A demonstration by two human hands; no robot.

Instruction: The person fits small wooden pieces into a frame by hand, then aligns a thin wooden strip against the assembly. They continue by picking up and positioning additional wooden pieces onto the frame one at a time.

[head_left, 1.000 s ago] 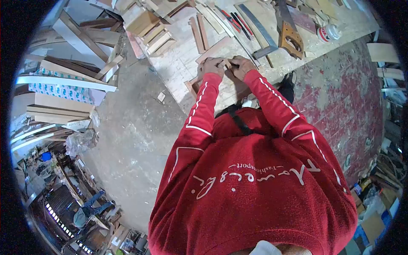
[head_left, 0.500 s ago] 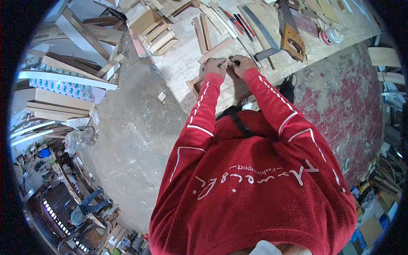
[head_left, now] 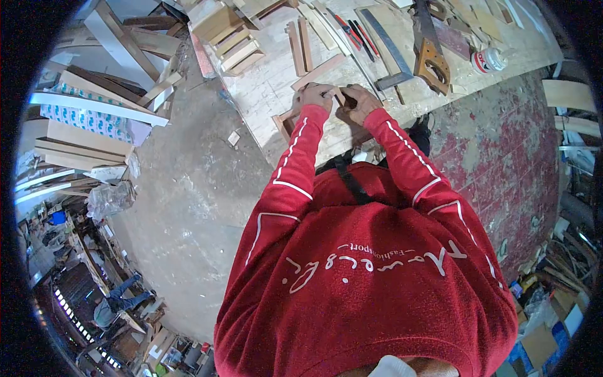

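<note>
Off to the right of my fingers (head_left: 326, 94) I see a saw (head_left: 427, 34) on the table (head_left: 257, 94), and a white tub (head_left: 482, 61) with red on it, farther right. Way over to the left are long boards (head_left: 81, 151) and a crinkly, see-through bag (head_left: 110, 200). Another person (head_left: 105, 312) is far behind my fingers, to the left.

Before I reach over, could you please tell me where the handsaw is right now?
In the head view, the handsaw lies on the workbench at upper right, between the dark square and the white tub.
</note>
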